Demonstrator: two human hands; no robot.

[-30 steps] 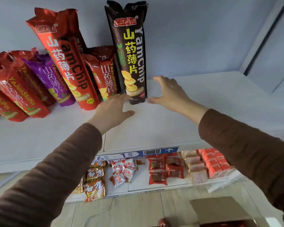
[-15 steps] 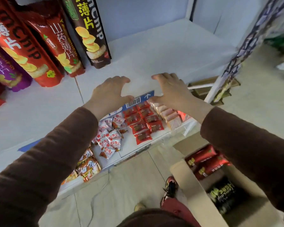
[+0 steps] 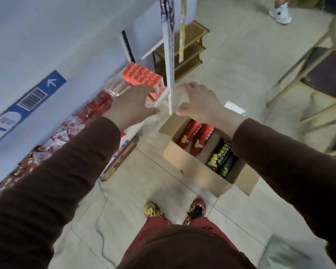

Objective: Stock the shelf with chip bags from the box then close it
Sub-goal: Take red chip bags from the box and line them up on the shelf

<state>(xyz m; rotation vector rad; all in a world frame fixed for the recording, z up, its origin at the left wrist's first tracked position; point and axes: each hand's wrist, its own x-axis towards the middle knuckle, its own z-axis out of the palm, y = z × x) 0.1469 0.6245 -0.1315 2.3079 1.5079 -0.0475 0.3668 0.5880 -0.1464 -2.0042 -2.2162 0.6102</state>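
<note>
**Both hands empty above the box, bags left to stock**

Far left: edge of the shelf (image 3: pixel 33 101), white, with a blue barcode label (image 3: pixel 30 98). Below it a lower shelf of small red snack packets (image 3: pixel 93 109) and a block of red cartons (image 3: pixel 142 75).

Left hand (image 3: pixel 131 107) is out in front, fingers loosely spread, holding nothing. Right hand (image 3: pixel 199 102) is level with it, fingers apart and slightly bent, also empty. A white upright post (image 3: pixel 170 74) shows between the two.

Below the right hand: cardboard box (image 3: pixel 194 167) on the tiled floor, flaps open. Inside, two red chip bags (image 3: pixel 196 135) lie side by side at the far end, and a black chip bag (image 3: pixel 222 159) lies nearer the person. All lie flat, long axes running roughly away from the person; the black bag's lettering reads upside down, so its top likely points toward the feet.

Judgement: stocking is unfinished. At least three bags remain; the box is not yet closed. The upper shelf's contents are out of view.

Far right: a chair frame (image 3: pixel 306 74).
</note>
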